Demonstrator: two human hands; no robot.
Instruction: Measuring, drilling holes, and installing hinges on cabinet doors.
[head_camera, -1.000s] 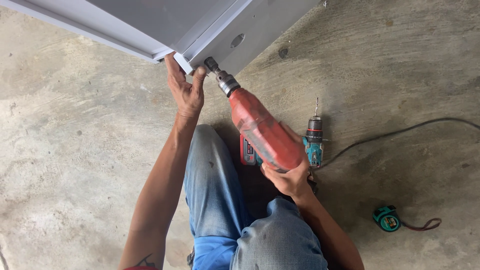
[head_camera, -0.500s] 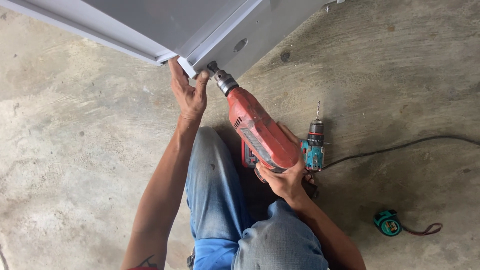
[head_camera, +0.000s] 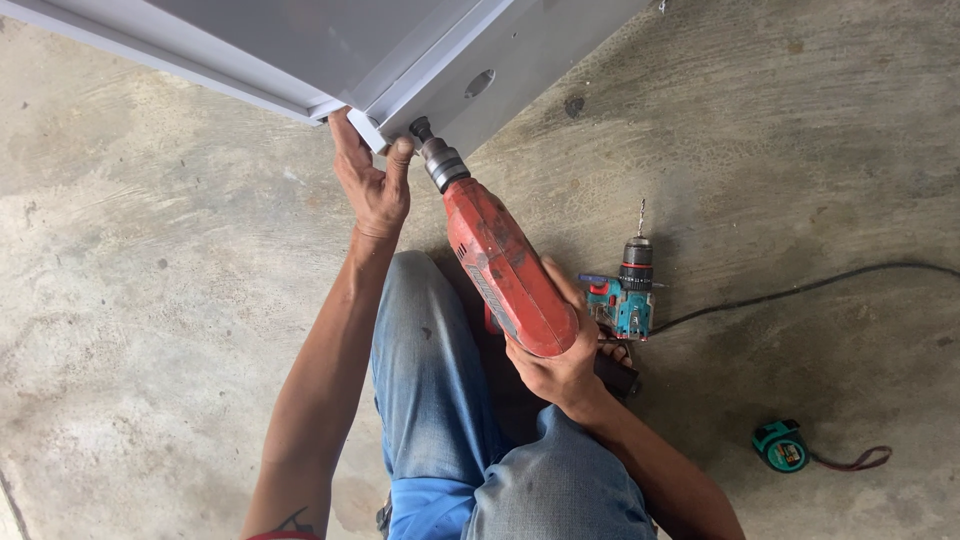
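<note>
**Fingers Braced on Grey Panel Corner as Red Drill Met Its Edge**

Fingers (head_camera: 345, 140) of the left hand (head_camera: 372, 185) were stretched upward and pressed against the corner of the large grey metal panel (head_camera: 330, 40), the thumb set against the frame's lower edge right beside the drill's tip; they steadied the panel rather than closing around it. The right hand (head_camera: 560, 365) was clenched around the grip of the red corded power drill (head_camera: 505, 265), whose silver chuck and dark bit pointed up and to the left, the bit touching the panel's edge just right of the left thumb. A round hole showed in the panel face a little above the chuck.

The person knelt on the bare concrete floor (head_camera: 150, 300) in blue jeans, one knee directly beneath the drill body. Just beside the right hand, a teal and black cordless drill (head_camera: 628, 295) stood on the floor with its bit pointing up the frame. A black cable (head_camera: 800, 290) ran off to the right from there. Well apart, lower right, lay a teal tape measure (head_camera: 780, 445) with a dark strap.
</note>
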